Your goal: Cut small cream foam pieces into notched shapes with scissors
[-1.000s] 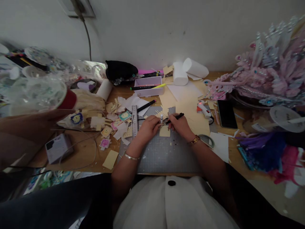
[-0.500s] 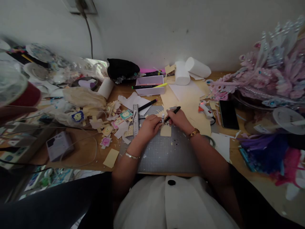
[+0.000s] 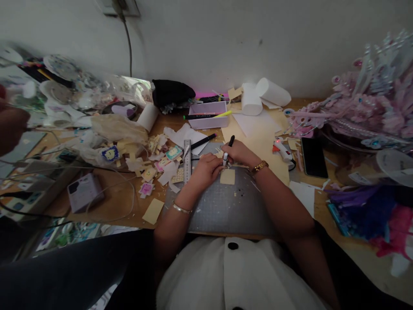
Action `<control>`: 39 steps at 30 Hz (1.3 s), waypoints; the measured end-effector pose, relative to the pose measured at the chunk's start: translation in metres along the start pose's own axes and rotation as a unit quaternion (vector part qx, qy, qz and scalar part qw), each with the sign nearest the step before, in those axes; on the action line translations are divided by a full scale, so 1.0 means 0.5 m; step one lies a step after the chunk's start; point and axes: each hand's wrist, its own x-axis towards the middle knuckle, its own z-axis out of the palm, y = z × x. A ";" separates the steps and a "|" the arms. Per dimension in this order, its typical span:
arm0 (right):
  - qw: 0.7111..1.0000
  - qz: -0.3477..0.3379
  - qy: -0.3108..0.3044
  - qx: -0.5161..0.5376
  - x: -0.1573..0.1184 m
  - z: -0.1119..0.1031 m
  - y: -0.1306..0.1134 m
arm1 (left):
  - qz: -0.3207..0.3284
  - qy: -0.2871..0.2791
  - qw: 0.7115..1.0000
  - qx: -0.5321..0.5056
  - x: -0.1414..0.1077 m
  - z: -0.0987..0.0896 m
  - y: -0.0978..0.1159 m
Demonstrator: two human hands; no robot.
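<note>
My right hand is closed round a black marker, which stands steeply above the grey cutting mat. Below its fingers is a small white cylinder; whether it is part of the marker I cannot tell. My left hand rests on the mat with its fingers bent together, their tips beside the white cylinder. What those fingers pinch is hidden. Just in front of both hands lies a square beige card. A metal ruler lies left of my left hand.
Small decorated pieces and paper scraps litter the left side. A lilac tray with markers stands behind. To the right are a glue gun, a phone and pink crowns. Another person's hand shows at the left edge.
My right hand has shifted slightly left and up, turning the black marker more upright, over the white cylinder. At the left edge, the red container with a clear top has left view.
</note>
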 end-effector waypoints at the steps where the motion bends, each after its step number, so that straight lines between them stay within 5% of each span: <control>1: 1.000 0.003 -0.011 -0.007 0.005 0.000 -0.001 | 0.004 0.003 1.000 0.000 0.000 0.001 -0.001; 10: 0.998 0.036 -0.011 0.042 0.017 0.006 -0.012 | 0.005 0.002 1.000 0.012 -0.001 0.001 -0.004; 17: 0.929 0.059 0.243 0.273 -0.074 -0.004 0.007 | -0.007 0.004 1.000 0.000 -0.003 0.005 0.000; 25: 0.918 -0.057 0.338 0.199 -0.184 0.100 0.082 | -0.037 0.048 0.997 -0.053 -0.005 0.019 0.005; 39: 0.938 -0.046 0.320 0.125 -0.184 0.131 0.083 | -0.018 0.046 0.997 -0.051 -0.001 0.030 0.010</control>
